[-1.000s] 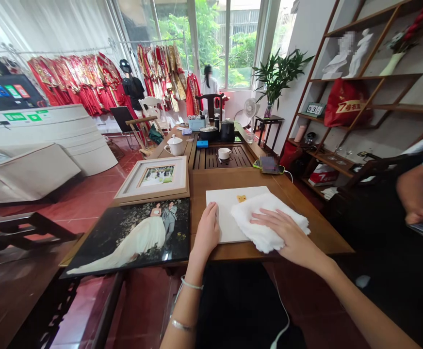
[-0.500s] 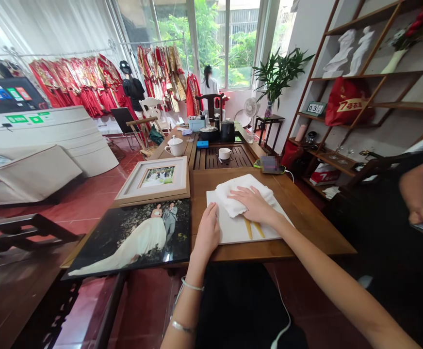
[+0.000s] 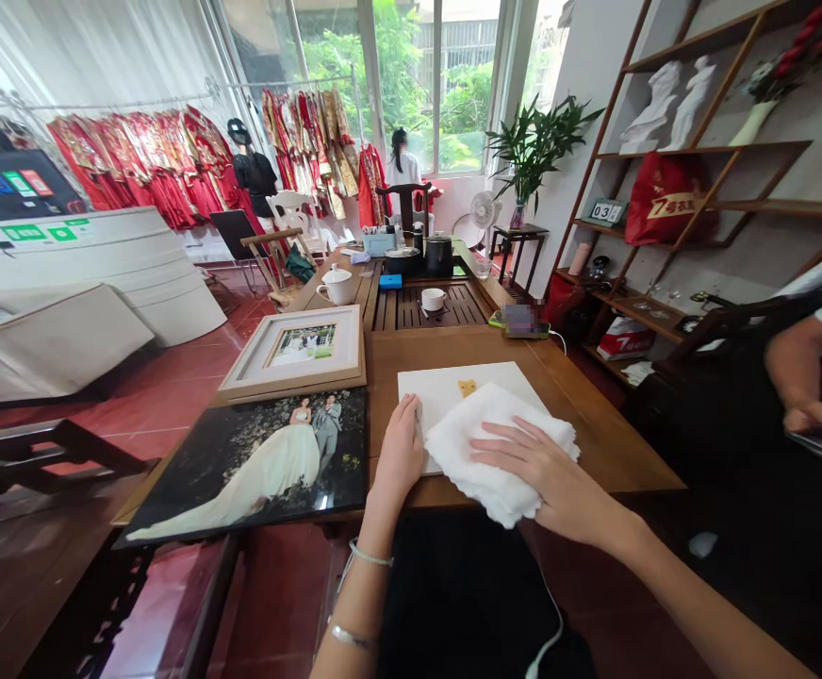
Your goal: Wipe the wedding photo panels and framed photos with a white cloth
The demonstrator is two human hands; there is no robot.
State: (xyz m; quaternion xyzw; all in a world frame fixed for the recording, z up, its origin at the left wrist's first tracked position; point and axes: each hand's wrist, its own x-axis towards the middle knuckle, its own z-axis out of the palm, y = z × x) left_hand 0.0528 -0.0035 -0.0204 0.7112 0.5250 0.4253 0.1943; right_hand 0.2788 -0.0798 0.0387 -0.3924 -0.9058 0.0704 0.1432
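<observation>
A white board [image 3: 446,381] with a small yellow-gold figure [image 3: 467,388] lies flat on the wooden table. My left hand [image 3: 402,441] is closed on the board's left edge, steadying it; the fingertips rest along that side. On top of the board is a crumpled white towel [image 3: 482,471], its near part hanging past the board's front edge. My right hand [image 3: 534,467] presses on the towel with fingers extended and holds it; the thumb is hidden. The towel covers the lower part of the figure.
Left of the board lie a large wedding photo panel [image 3: 270,471] and a framed photo [image 3: 294,354]. Farther back are a lidded white cup [image 3: 336,285], a tea tray [image 3: 411,311] with a small cup [image 3: 433,299], and a phone [image 3: 524,322] on a cable. Another person's hand [image 3: 811,415] is at right.
My right hand has dragged the towel toward me and slightly right, from the board's upper part to its near edge. The figure's top now shows. My left hand stays on the board's edge.
</observation>
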